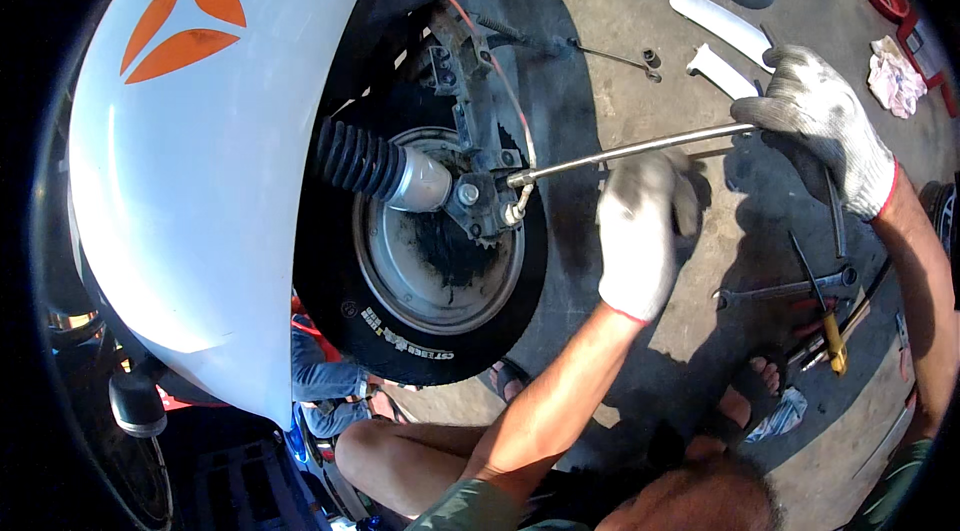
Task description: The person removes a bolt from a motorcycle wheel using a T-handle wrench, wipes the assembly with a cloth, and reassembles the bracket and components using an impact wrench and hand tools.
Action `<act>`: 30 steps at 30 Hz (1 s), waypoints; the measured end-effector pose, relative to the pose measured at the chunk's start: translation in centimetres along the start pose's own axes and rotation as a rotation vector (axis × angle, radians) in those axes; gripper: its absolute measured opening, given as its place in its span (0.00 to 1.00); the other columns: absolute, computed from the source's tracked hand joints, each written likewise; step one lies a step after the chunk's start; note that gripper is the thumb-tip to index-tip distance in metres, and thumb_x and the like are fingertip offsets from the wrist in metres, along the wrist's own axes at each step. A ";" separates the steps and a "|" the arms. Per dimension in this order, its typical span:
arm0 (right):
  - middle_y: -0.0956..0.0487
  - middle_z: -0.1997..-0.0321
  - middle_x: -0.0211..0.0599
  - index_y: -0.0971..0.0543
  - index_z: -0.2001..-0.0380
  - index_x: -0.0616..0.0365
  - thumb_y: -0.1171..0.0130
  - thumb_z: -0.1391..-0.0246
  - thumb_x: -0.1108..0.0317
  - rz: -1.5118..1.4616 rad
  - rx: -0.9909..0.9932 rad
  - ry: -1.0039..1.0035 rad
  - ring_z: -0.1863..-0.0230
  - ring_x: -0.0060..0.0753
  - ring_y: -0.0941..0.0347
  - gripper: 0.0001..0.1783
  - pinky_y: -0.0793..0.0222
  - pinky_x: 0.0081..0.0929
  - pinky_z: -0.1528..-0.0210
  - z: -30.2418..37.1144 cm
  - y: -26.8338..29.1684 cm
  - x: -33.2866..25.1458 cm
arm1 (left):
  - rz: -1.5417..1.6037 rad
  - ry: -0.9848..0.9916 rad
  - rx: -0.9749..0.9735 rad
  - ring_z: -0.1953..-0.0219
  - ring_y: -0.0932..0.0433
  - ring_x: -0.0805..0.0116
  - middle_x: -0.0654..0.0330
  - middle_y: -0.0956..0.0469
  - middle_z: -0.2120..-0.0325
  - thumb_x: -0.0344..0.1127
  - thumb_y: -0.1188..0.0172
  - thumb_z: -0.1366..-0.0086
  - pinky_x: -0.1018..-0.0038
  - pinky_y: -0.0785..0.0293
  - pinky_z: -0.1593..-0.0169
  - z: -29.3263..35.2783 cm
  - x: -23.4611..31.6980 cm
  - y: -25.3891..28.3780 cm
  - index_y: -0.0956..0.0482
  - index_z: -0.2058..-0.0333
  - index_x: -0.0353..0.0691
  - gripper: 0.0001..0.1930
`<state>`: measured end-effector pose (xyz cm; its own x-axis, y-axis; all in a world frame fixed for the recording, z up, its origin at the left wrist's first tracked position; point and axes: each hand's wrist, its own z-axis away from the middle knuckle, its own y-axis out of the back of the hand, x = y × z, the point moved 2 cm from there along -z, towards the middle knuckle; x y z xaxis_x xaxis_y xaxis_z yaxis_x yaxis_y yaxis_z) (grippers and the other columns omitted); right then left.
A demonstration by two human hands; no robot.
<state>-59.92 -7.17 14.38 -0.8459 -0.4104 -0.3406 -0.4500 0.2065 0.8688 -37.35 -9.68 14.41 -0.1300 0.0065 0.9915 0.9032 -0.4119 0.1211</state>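
The right hand (818, 121) has its fingers closed around the head of the long wrench (640, 145), probably for leverage; the tip meets the bracket (482, 206) at the wheel (440, 296). The left hand (640, 236) is blurred near the shaft; its fingers I cannot tell.

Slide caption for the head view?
Gloved right hand holding a wrench at the wheel, left hand close by.

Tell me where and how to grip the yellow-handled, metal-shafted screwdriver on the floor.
Grip its thick yellow handle, probably from above, coming in from the picture's lower edge: the handle points that way, its thin metal shaft away.
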 end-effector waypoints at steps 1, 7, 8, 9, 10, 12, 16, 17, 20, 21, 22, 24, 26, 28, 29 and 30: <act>0.25 0.71 0.41 0.19 0.62 0.53 0.40 0.59 0.69 -0.018 0.015 0.014 0.56 0.46 0.29 0.16 0.34 0.43 0.44 -0.4 0.0 -0.3 | -0.084 0.076 0.019 0.81 0.30 0.70 0.60 0.28 0.80 0.38 0.46 0.33 0.74 0.34 0.75 1.2 0.4 -0.6 0.26 0.63 0.35 0.11; 0.27 0.54 0.43 0.24 0.54 0.59 0.42 0.51 0.67 -0.233 0.151 0.090 0.48 0.44 0.32 0.19 0.35 0.39 0.42 2.1 0.1 2.1 | -0.780 -0.727 -0.244 0.52 0.33 0.44 0.49 0.31 0.53 0.29 0.41 0.52 0.54 0.36 0.47 0.2 4.9 -6.9 0.25 0.51 0.40 0.25; 0.27 0.55 0.43 0.24 0.54 0.59 0.43 0.51 0.66 -0.233 0.133 0.058 0.49 0.43 0.32 0.19 0.35 0.39 0.43 2.3 0.2 1.9 | -0.776 -0.825 -0.199 0.54 0.31 0.47 0.50 0.30 0.55 0.30 0.42 0.50 0.56 0.34 0.50 0.1 4.9 -8.0 0.25 0.52 0.40 0.23; 0.27 0.56 0.42 0.24 0.54 0.59 0.43 0.51 0.66 -0.232 0.125 0.030 0.49 0.43 0.32 0.19 0.35 0.39 0.44 2.0 0.7 1.1 | -0.673 -0.778 -0.313 0.56 0.31 0.50 0.52 0.29 0.57 0.33 0.43 0.48 0.59 0.34 0.52 -0.1 3.4 -9.1 0.25 0.54 0.40 0.20; 0.27 0.56 0.42 0.24 0.55 0.58 0.44 0.50 0.65 -0.266 0.123 -0.004 0.50 0.42 0.32 0.19 0.35 0.39 0.45 -0.1 0.9 -0.5 | -0.594 -0.681 -0.427 0.58 0.31 0.53 0.54 0.29 0.60 0.36 0.44 0.46 0.61 0.34 0.54 -1.1 2.2 -9.6 0.24 0.56 0.40 0.17; 0.27 0.58 0.41 0.24 0.55 0.58 0.45 0.49 0.63 -0.270 0.126 -0.060 0.52 0.41 0.32 0.18 0.35 0.39 0.47 0.3 -0.4 0.0 | -0.647 -0.800 -0.520 0.63 0.32 0.55 0.55 0.30 0.66 0.42 0.47 0.40 0.63 0.34 0.56 -2.0 1.7 -9.7 0.27 0.57 0.37 0.17; 0.27 0.60 0.38 0.24 0.56 0.57 0.47 0.48 0.60 -0.055 0.179 -0.159 0.55 0.38 0.31 0.18 0.35 0.38 0.51 0.5 0.0 -1.5 | -0.497 -1.002 -0.064 0.64 0.28 0.50 0.48 0.26 0.66 0.43 0.45 0.45 0.51 0.34 0.57 -2.9 5.5 -11.3 0.24 0.58 0.35 0.20; 0.27 0.61 0.38 0.24 0.57 0.57 0.48 0.47 0.59 0.046 0.201 -0.188 0.56 0.38 0.31 0.18 0.35 0.38 0.52 0.5 0.3 -1.9 | -0.491 -1.053 -0.046 0.65 0.29 0.51 0.48 0.28 0.69 0.44 0.44 0.46 0.52 0.35 0.61 -3.1 5.4 -11.8 0.25 0.59 0.35 0.21; 0.27 0.63 0.36 0.23 0.57 0.56 0.49 0.46 0.56 0.410 0.253 -0.296 0.58 0.36 0.31 0.19 0.35 0.38 0.55 -0.4 0.3 -3.4 | -0.592 -1.055 -0.110 0.69 0.29 0.52 0.50 0.29 0.73 0.44 0.43 0.48 0.53 0.36 0.66 -3.3 5.7 -12.1 0.25 0.59 0.34 0.22; 0.26 0.64 0.36 0.23 0.58 0.56 0.50 0.46 0.56 0.524 0.264 -0.343 0.59 0.36 0.31 0.19 0.35 0.38 0.56 -0.7 0.0 -3.9 | -0.617 -1.037 -0.138 0.69 0.29 0.52 0.50 0.29 0.74 0.44 0.43 0.49 0.53 0.36 0.66 -3.4 5.5 -12.1 0.24 0.60 0.34 0.22; 0.26 0.64 0.35 0.23 0.58 0.56 0.51 0.45 0.55 0.628 0.274 -0.396 0.60 0.35 0.31 0.19 0.35 0.38 0.57 -1.0 -0.2 -4.3 | -0.640 -1.019 -0.165 0.70 0.29 0.53 0.51 0.28 0.75 0.44 0.43 0.49 0.53 0.36 0.66 -3.5 5.3 -12.1 0.24 0.60 0.33 0.21; 0.26 0.66 0.34 0.23 0.59 0.56 0.52 0.44 0.53 0.805 0.293 -0.493 0.61 0.34 0.31 0.20 0.35 0.38 0.59 -1.7 -0.4 -5.0 | -0.620 -1.009 -0.181 0.71 0.29 0.53 0.52 0.28 0.76 0.43 0.42 0.50 0.54 0.36 0.66 -3.6 5.1 -12.2 0.23 0.62 0.33 0.20; 0.26 0.67 0.33 0.23 0.59 0.55 0.53 0.44 0.51 0.940 0.301 -0.581 0.63 0.33 0.31 0.20 0.35 0.38 0.61 -2.2 -0.3 -5.8 | -0.620 -1.003 -0.174 0.72 0.29 0.53 0.52 0.28 0.76 0.43 0.42 0.51 0.54 0.35 0.66 -3.4 4.9 -11.9 0.23 0.62 0.33 0.20; 0.26 0.68 0.32 0.23 0.60 0.55 0.54 0.43 0.50 1.024 0.308 -0.636 0.64 0.32 0.31 0.21 0.35 0.38 0.63 -2.3 -0.1 -6.1 | -0.623 -1.020 -0.155 0.72 0.29 0.53 0.52 0.28 0.76 0.42 0.42 0.52 0.55 0.35 0.66 -3.3 5.1 -11.8 0.23 0.63 0.33 0.20; 0.26 0.69 0.31 0.23 0.59 0.55 0.54 0.43 0.49 1.034 0.278 -0.619 0.65 0.31 0.32 0.22 0.35 0.38 0.63 -2.2 -0.1 -5.9 | -0.625 -1.029 -0.144 0.72 0.29 0.53 0.52 0.28 0.76 0.42 0.42 0.52 0.55 0.35 0.66 -3.3 5.2 -11.7 0.23 0.63 0.33 0.21; 0.26 0.69 0.30 0.23 0.59 0.54 0.55 0.43 0.49 1.046 0.246 -0.603 0.65 0.31 0.32 0.22 0.36 0.38 0.63 -2.0 0.0 -5.6 | -0.621 -1.044 -0.120 0.72 0.29 0.53 0.52 0.28 0.76 0.42 0.42 0.52 0.55 0.35 0.66 -3.2 5.4 -11.7 0.23 0.63 0.33 0.21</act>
<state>-54.58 -6.67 17.00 -0.7988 0.5152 0.3105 0.5368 0.3778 0.7544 -49.94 -7.76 18.14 -0.0848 0.9385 0.3347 0.7536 -0.1594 0.6377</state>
